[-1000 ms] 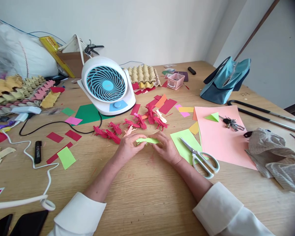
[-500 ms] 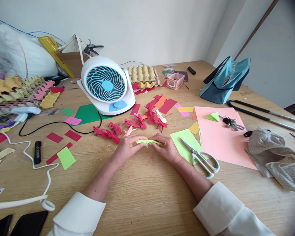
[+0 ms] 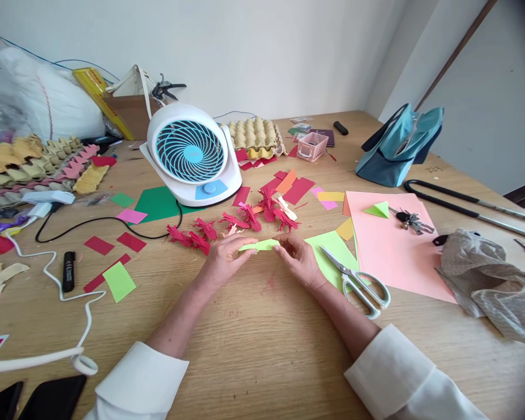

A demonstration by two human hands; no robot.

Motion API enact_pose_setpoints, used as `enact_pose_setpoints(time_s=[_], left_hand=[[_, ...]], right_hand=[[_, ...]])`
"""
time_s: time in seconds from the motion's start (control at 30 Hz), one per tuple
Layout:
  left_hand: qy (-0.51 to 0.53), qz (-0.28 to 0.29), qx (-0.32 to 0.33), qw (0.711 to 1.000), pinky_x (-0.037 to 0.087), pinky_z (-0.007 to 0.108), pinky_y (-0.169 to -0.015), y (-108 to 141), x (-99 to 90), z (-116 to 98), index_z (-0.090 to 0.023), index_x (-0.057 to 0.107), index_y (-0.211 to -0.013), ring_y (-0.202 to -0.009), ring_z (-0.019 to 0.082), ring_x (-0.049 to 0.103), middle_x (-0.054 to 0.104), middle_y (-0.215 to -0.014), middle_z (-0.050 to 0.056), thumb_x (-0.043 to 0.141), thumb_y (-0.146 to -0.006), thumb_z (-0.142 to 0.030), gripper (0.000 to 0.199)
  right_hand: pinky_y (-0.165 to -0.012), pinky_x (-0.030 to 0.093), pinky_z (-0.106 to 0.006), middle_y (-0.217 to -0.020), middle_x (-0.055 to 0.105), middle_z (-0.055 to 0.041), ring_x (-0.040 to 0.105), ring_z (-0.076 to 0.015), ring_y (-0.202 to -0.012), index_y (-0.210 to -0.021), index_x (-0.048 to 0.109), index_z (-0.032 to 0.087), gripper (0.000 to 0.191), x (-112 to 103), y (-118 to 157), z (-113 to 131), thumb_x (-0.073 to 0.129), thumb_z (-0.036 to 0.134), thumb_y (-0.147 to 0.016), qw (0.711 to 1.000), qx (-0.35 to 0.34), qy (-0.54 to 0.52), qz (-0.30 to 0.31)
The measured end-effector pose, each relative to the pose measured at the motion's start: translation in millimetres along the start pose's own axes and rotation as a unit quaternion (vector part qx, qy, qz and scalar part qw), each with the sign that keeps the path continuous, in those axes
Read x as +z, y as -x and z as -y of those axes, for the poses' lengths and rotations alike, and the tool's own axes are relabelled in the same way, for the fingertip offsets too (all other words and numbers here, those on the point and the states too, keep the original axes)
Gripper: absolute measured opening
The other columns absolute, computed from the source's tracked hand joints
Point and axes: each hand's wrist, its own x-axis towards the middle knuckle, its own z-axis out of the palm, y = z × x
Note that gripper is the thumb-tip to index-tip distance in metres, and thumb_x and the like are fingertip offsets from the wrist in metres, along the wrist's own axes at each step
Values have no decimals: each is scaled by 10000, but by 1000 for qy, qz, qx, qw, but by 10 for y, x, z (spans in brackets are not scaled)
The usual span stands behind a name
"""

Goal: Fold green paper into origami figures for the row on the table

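A small piece of folded lime-green paper [image 3: 266, 245] is stretched between my two hands, just above the wooden table. My left hand [image 3: 225, 255] pinches its left end between thumb and fingers. Its right end is in the closed thumb and fingers of my right hand [image 3: 298, 261]. Right behind my hands lie several crumpled red paper figures [image 3: 268, 204], with a few pale and pink bits among them. Scissors [image 3: 354, 280] with pale handles rest partly on a lime-green sheet [image 3: 335, 248] to the right of my right hand.
A white-and-blue fan [image 3: 192, 153] stands behind the red figures. On the right, a pink sheet [image 3: 385, 256] carries keys [image 3: 413, 221] and a folded green triangle [image 3: 378, 209]. Beyond are a grey cloth [image 3: 481, 274] and a blue bag [image 3: 398, 146]. A black marker [image 3: 69, 271] lies left.
The green paper has turned from a bent, narrow shape with a point hanging down to a flatter strip showing more of its face. My right fingers have shifted slightly along it.
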Motion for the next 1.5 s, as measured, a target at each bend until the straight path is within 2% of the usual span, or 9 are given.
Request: enact_pose_setpoints(time_s=[0.1,0.27,0.43,0.57,0.73,0.83,1.0,1.3,1.5], left_hand=[[-26,5,18,999,520,320,-935,8,-8,3,-213,729,-1031,-933,189,693,756,-996,55,613,-915,-271,173],[-28,5,23,999,529,335,-938,26,15,28,-212,725,-1062,-918,187,698,754,-1003,61,611,-920,-288,197],[-18,12,19,1000,518,358,-984,31,20,29,-223,734,-1065,-916,189,704,762,-1001,55,647,-897,-306,206],[7,35,6,999,509,355,-993,31,-5,35,-234,742,-1065,-855,180,708,769,-989,43,676,-874,-315,217],[27,69,-5,997,534,305,-890,37,-18,62,-234,740,-1043,-866,178,706,769,-999,29,672,-869,-278,191],[22,72,-4,997,532,307,-881,34,-17,49,-228,734,-1023,-848,174,701,765,-980,27,658,-870,-257,174],[16,64,5,998,494,355,-987,13,2,5,-222,723,-978,-817,163,691,759,-945,24,627,-880,-227,137],[21,44,22,999,314,446,-1175,26,50,36,-215,725,-982,-769,160,704,772,-916,5,671,-867,-273,140],[-16,45,66,997,428,435,-1070,17,33,-20,-206,701,-985,-837,166,679,727,-932,32,665,-884,-263,122]], right_hand=[[-587,458,-276,-738,650,-20,556,-155,-621,-918,697,168,329,15,-18,-46,635,484,-851,995,60,-70,25],[-662,477,-299,-746,678,-30,593,-187,-720,-803,729,185,341,4,-49,-35,605,498,-858,993,62,-94,37],[-544,439,-250,-709,659,-3,530,-128,-580,-924,712,183,329,22,-55,-55,696,479,-781,979,121,-159,40],[-539,436,-244,-698,635,7,526,-123,-584,-878,669,191,330,44,-61,-73,728,486,-743,975,122,-184,31],[-553,415,-245,-652,564,29,489,-109,-569,-785,628,188,304,30,-62,-37,706,482,-768,976,103,-184,52],[-605,438,-256,-707,602,10,532,-122,-633,-814,644,183,314,21,-54,-23,695,492,-785,975,103,-179,83],[-636,448,-256,-795,622,7,564,-137,-715,-901,624,202,374,60,-42,-39,789,471,-701,965,95,-221,99],[-641,406,-253,-785,635,4,536,-123,-691,-856,659,184,348,43,-39,32,803,458,-697,953,130,-251,110],[-686,419,-268,-790,651,4,539,-129,-709,-823,676,183,294,10,-43,89,771,445,-727,952,153,-242,107]])
